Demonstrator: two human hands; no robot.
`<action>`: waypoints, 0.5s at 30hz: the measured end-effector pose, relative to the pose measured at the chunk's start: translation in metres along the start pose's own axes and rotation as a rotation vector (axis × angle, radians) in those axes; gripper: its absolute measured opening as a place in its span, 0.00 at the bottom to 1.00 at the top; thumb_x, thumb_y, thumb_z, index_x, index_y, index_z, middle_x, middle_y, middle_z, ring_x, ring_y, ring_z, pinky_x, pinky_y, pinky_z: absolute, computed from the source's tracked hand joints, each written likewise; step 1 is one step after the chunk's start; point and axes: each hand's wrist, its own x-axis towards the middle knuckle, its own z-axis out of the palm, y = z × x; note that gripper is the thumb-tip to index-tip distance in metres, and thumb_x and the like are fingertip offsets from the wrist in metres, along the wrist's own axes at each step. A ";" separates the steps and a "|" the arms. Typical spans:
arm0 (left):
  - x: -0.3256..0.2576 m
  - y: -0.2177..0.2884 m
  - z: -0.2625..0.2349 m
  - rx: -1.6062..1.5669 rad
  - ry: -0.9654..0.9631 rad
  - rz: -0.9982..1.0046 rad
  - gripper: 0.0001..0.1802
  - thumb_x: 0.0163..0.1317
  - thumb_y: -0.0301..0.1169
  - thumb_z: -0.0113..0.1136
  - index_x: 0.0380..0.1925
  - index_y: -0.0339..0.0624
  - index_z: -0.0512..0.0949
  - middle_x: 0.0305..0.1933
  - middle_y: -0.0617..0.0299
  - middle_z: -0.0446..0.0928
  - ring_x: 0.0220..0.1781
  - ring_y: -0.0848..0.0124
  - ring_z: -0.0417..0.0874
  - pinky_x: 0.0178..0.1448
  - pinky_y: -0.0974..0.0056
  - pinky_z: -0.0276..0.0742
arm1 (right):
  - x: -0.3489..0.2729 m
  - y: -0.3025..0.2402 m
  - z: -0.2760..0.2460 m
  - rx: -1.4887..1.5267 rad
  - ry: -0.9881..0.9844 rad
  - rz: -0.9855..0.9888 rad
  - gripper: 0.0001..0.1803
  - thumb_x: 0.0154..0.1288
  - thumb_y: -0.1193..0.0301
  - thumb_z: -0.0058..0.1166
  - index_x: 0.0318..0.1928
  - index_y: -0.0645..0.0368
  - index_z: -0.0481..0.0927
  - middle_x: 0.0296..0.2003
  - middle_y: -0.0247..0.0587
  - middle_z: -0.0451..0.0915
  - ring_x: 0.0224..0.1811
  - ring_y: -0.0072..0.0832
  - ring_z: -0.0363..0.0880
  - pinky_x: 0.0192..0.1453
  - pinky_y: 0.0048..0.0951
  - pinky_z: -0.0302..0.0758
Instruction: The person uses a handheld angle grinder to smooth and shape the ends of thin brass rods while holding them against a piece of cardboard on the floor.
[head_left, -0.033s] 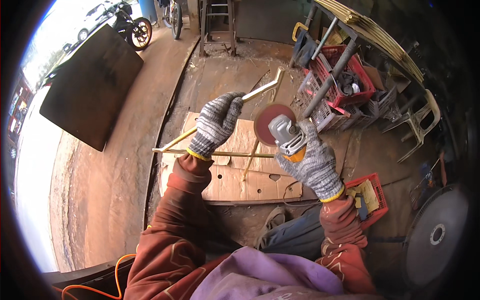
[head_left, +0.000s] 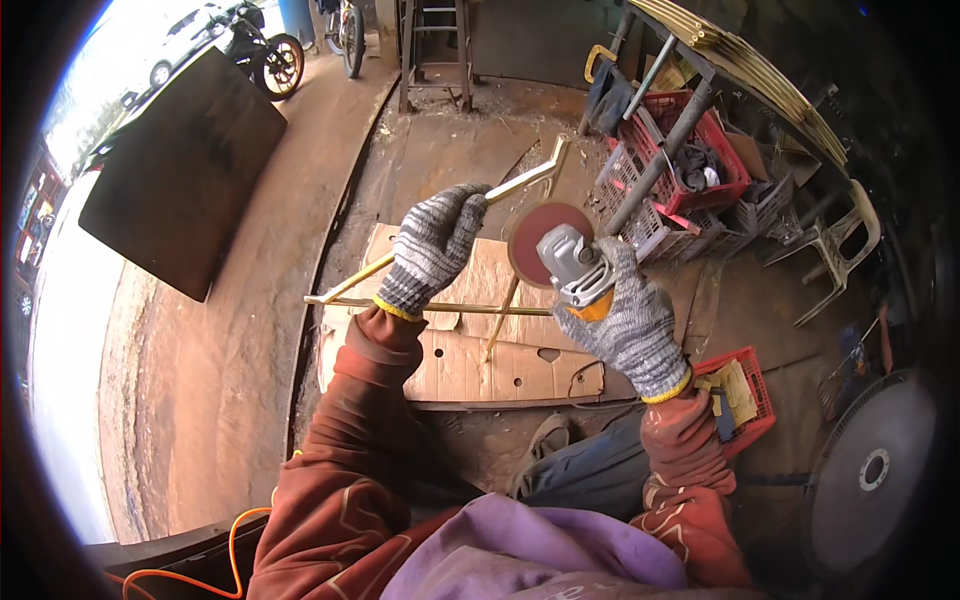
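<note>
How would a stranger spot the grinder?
Find the brown cardboard in mid-picture. Near its right end, the gloved right hand grips the grinder: grey head with an orange patch. Its round reddish disc sets it apart from the golden frame.

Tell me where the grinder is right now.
In the head view, right of centre, the grinder is in the right grip, near the gold frame.

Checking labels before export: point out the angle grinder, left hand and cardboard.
Angle grinder [head_left: 575, 264]: head view, on its grey gear housing.
Left hand [head_left: 436, 238]: head view, on its gloved back.
Cardboard [head_left: 455, 378]: head view, bare patch near its lower edge.
</note>
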 end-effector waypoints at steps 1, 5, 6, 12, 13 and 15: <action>0.000 0.000 0.001 0.005 0.004 0.018 0.11 0.75 0.32 0.59 0.48 0.36 0.84 0.34 0.46 0.85 0.33 0.55 0.87 0.39 0.58 0.82 | 0.004 -0.002 -0.003 -0.021 0.016 -0.019 0.42 0.57 0.51 0.75 0.66 0.51 0.67 0.48 0.51 0.86 0.45 0.52 0.88 0.47 0.48 0.85; 0.000 0.000 0.000 0.010 -0.002 0.016 0.11 0.75 0.31 0.59 0.48 0.36 0.84 0.34 0.45 0.85 0.33 0.53 0.87 0.39 0.57 0.82 | 0.010 -0.010 -0.011 -0.097 -0.041 0.017 0.42 0.57 0.50 0.73 0.65 0.52 0.67 0.46 0.51 0.86 0.42 0.51 0.89 0.44 0.49 0.84; 0.000 0.002 -0.001 0.002 -0.011 0.005 0.11 0.75 0.31 0.59 0.48 0.36 0.84 0.35 0.45 0.85 0.34 0.52 0.88 0.40 0.56 0.82 | 0.008 -0.009 -0.008 -0.142 -0.049 -0.045 0.42 0.57 0.52 0.74 0.66 0.53 0.68 0.44 0.50 0.86 0.39 0.51 0.89 0.42 0.48 0.85; 0.003 0.007 0.002 -0.023 -0.036 0.039 0.11 0.75 0.31 0.59 0.49 0.36 0.84 0.39 0.44 0.86 0.39 0.49 0.88 0.44 0.54 0.83 | 0.010 -0.021 -0.013 -0.296 -0.090 -0.076 0.43 0.57 0.52 0.75 0.67 0.54 0.69 0.42 0.50 0.87 0.35 0.50 0.89 0.39 0.46 0.86; 0.003 0.008 0.002 -0.036 -0.049 0.034 0.11 0.75 0.31 0.59 0.49 0.36 0.84 0.40 0.44 0.86 0.41 0.48 0.88 0.45 0.54 0.83 | 0.012 -0.024 -0.017 -0.313 -0.099 -0.064 0.42 0.57 0.52 0.74 0.67 0.55 0.69 0.42 0.50 0.87 0.36 0.50 0.89 0.40 0.45 0.86; 0.003 0.007 0.001 -0.044 -0.050 0.026 0.11 0.75 0.31 0.59 0.49 0.36 0.84 0.40 0.44 0.86 0.41 0.48 0.88 0.45 0.54 0.83 | 0.014 -0.029 -0.023 -0.336 -0.108 -0.054 0.42 0.57 0.51 0.74 0.67 0.55 0.69 0.42 0.50 0.87 0.36 0.50 0.89 0.40 0.45 0.86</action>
